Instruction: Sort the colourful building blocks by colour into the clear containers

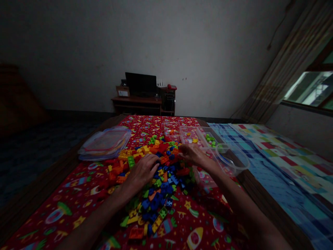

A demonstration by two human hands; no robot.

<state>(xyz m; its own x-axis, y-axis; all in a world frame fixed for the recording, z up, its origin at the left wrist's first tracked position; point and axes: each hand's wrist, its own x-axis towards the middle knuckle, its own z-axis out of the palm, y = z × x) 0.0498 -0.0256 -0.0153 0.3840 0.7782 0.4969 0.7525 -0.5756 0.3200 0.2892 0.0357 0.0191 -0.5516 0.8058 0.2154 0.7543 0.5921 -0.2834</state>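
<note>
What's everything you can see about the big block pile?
The pile of blocks is a plastic-looking jumble of blue, green, yellow, orange and red pieces, some with round studs. It spreads over a red patterned cloth. The left hand is over it, the right hand at its right edge; exact contact is unclear.

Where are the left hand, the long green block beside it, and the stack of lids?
Left hand (145, 169): head view, back of the hand.
Long green block (131, 162): head view, its studded face.
Stack of lids (106, 140): head view, the top lid.
</note>
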